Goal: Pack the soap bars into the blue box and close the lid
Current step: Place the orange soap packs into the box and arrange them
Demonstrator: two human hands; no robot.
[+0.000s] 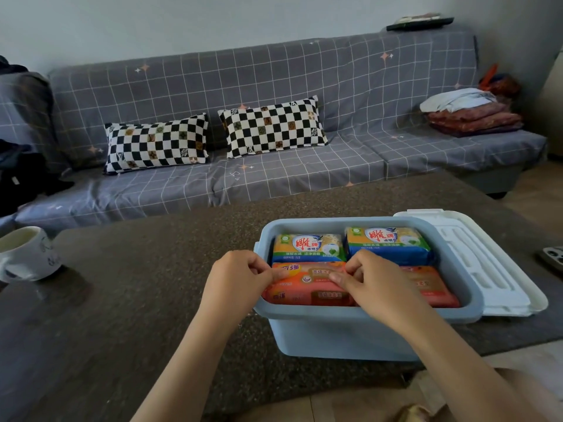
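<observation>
We see a living room with a grey grid-patterned sofa (274, 123) along the far wall, carrying two black-and-white checkered cushions (157, 143) and a pile of folded textiles (472, 114) at its right end. In front of it stands a dark speckled worktop (137, 284). A white cup (27, 254) sits near the worktop's left edge.

The blue box (350, 333) rests on the right part of the worktop, open. Its white lid (475, 260) lies flat just beside the box on the right, touching the rim.

Four wrapped soap bars fill the top layer of the box:
- Far row: two yellow-and-blue soap bars (307, 248), side by side.
- Near row: an orange soap bar (304, 287) on the left and a second orange one (432, 284) on the right, the latter partly covered by the right forearm.

We see both hands over the near-left orange soap bar. The left hand (237, 278) reaches over the box's left rim, its fingers (268, 274) curled narrow and pinching the wrapper at the bar's left end. The right hand (374, 281) crosses the near rim, its fingers (341, 278) also curled narrow and pressed onto the wrapper near the bar's middle. We cannot tell whether either hand lifts the bar or only presses it.
</observation>
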